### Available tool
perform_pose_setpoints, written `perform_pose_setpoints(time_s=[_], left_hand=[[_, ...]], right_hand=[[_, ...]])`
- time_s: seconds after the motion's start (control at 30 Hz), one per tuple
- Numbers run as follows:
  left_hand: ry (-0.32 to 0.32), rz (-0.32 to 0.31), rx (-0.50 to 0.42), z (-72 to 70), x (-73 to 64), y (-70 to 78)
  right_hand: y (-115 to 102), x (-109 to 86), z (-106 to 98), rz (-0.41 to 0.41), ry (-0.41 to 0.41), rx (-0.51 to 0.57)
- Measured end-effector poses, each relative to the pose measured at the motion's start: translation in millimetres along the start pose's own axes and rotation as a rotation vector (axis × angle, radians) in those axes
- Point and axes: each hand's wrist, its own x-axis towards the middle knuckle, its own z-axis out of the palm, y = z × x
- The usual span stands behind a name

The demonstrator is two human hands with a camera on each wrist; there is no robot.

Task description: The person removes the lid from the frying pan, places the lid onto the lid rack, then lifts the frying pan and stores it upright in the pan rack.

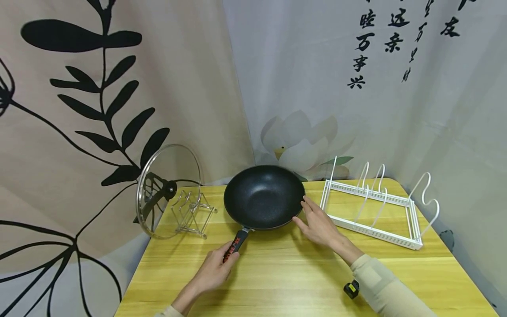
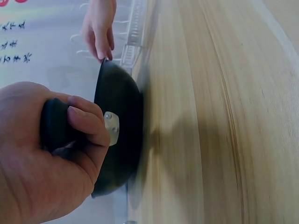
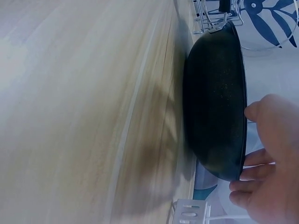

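Observation:
A black wok-shaped frying pan is at the middle of the wooden table, its hollow facing up. My left hand grips its black handle, fingers curled round it in the left wrist view. At the pan's right edge, my right hand touches the rim with thumb and fingers spread. The right wrist view shows the thumb and fingertips along the rim, not wrapped round it. The pan's underside is close to the tabletop; I cannot tell whether it touches.
To the left, a glass lid stands upright in a small wire rack. A white rack with upright wire dividers lies at the right. Near the right sleeve is a small black and yellow object. Printed curtains hang behind the table.

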Motion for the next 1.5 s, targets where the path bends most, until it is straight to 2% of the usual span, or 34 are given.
perform_pose_setpoints(time_s=[0.3, 0.77, 1.03, 1.27, 1.5], left_hand=[[0.010, 0.002, 0.002, 5.8, -0.2, 0.3], [-0.005, -0.020, -0.086, 15.4, -0.8, 5.9], [0.004, -0.028, -0.100, 20.6, -2.5, 9.6], [0.041, -0.039, -0.086, 26.5, -3.5, 12.5], [0.029, -0.063, -0.155, 33.0, -3.7, 13.0]], right_hand=[[0.1, 1.4, -2.8, 0.005, -0.032, 0.015], [5.0, 4.9, -7.5, 0.018, -0.080, 0.059], [6.0, 6.0, -7.0, 0.017, -0.079, 0.071], [7.0, 8.4, -7.4, 0.008, -0.064, 0.065], [8.1, 9.3, -6.7, 0.006, -0.071, 0.071]])
